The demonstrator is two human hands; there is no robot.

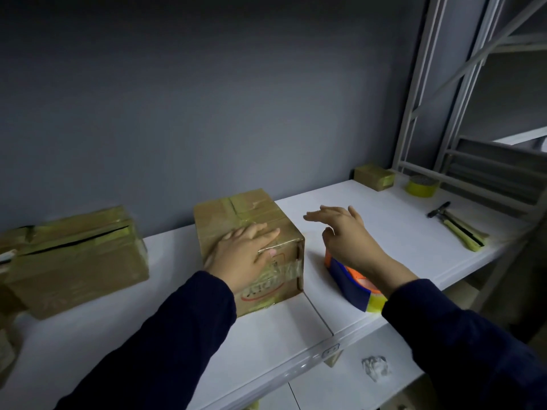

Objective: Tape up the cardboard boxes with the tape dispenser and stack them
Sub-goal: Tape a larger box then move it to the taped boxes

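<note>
A taped cardboard box (236, 214) stands on the white shelf (384, 232) in the middle. My left hand (242, 255) lies flat on its near top edge, fingers straight, pressing the tape. My right hand (346, 235) hovers to the right of the box with fingers spread and holds nothing. Under that wrist lies the orange and blue tape dispenser (352, 284) on the shelf. A larger taped box (77, 261) with a dark slit in its top sits at the left. A small taped box (373, 176) stands at the back right.
A roll of yellow tape (421, 186) and a hammer-like tool with a taped handle (457, 226) lie at the right end of the shelf. A grey metal rack (444, 84) rises on the right. A crumpled scrap (375, 367) lies on the lower shelf.
</note>
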